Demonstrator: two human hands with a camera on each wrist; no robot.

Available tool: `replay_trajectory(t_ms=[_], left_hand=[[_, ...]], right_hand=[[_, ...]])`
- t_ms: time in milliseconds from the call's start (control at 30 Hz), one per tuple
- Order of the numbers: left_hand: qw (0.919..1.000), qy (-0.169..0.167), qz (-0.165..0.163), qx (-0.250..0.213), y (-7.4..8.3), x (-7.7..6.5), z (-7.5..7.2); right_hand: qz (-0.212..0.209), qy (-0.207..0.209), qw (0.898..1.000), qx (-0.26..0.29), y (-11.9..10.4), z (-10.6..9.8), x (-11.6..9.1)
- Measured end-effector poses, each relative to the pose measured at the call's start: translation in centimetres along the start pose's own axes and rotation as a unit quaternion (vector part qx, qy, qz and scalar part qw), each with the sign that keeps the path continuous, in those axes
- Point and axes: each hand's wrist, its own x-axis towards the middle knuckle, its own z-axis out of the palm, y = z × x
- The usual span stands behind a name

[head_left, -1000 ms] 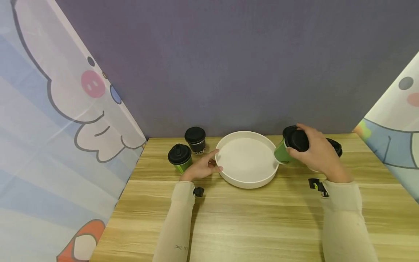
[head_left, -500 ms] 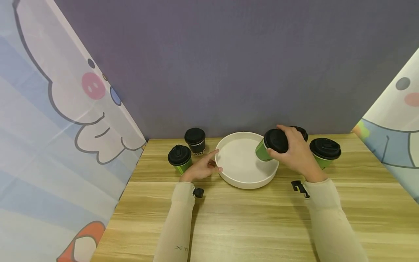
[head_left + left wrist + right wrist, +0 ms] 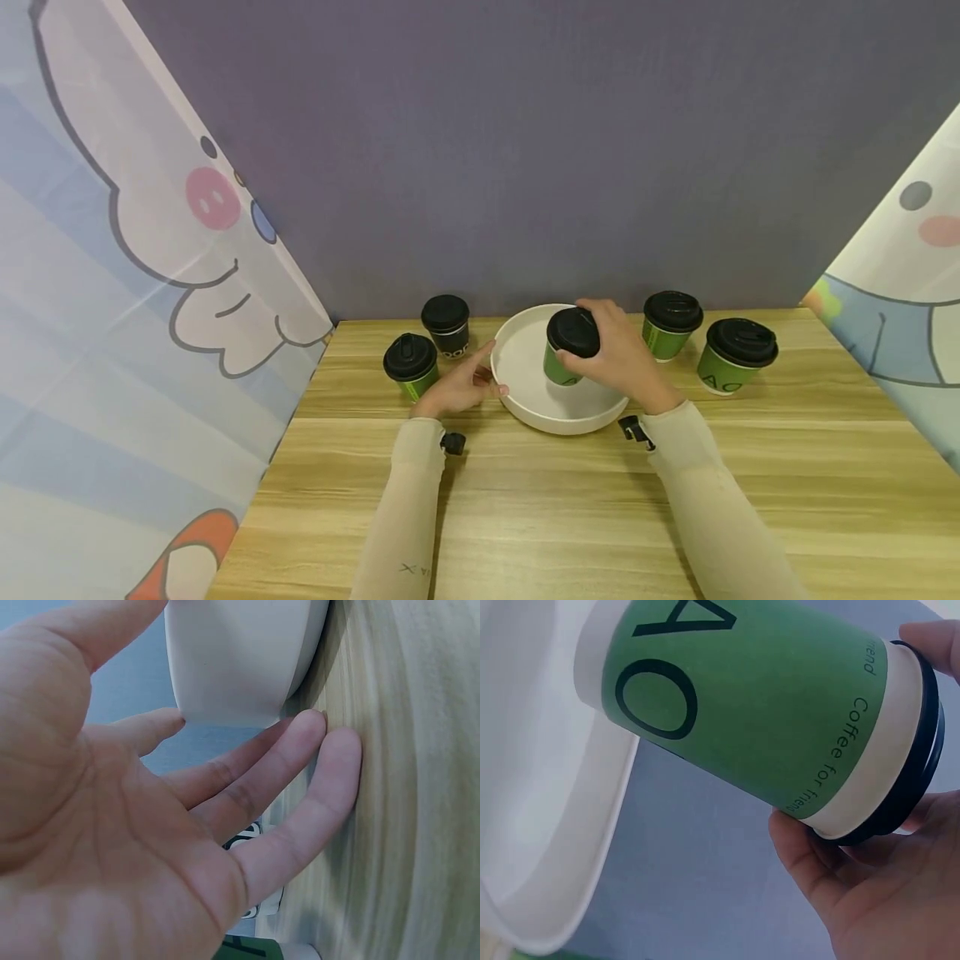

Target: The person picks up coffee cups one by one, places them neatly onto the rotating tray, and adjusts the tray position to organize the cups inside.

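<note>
My right hand grips a green paper coffee cup by its black lid, thumb and fingers around the lid's rim. The cup is upright within the round white tray, its base low over the tray floor in the head view. In the right wrist view the sleeve print on the green cup reads "Coffee for friend". My left hand is at the tray's left side, thumb and index fingertip at the rim, other fingers spread loosely near the tabletop. In the left wrist view that palm holds nothing.
Left of the tray stand a black lidded cup and a green lidded cup, close to my left hand. Two more green cups stand to the right, one at the back and one nearer. A grey panel rises behind the wooden table.
My right hand has carried the green cup leftward from the right of the tray to over its middle. The two right-hand cups are now uncovered. My left hand has stayed at the rim.
</note>
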Motion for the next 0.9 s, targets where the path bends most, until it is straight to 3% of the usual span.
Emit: replay_trajectory(t_ms=[400, 900], left_hand=[[1.0000, -0.002, -0.002, 0.002, -0.2, 0.0, 0.0], [1.0000, -0.007, 0.004, -0.005, -0.4, 0.2, 0.0]], right_hand=[[-0.046, 0.000, 0.999, -0.016, -0.8, 2.6, 0.4], [-0.040, -0.049, 0.998, -0.023, -1.3, 4.1, 0.3]])
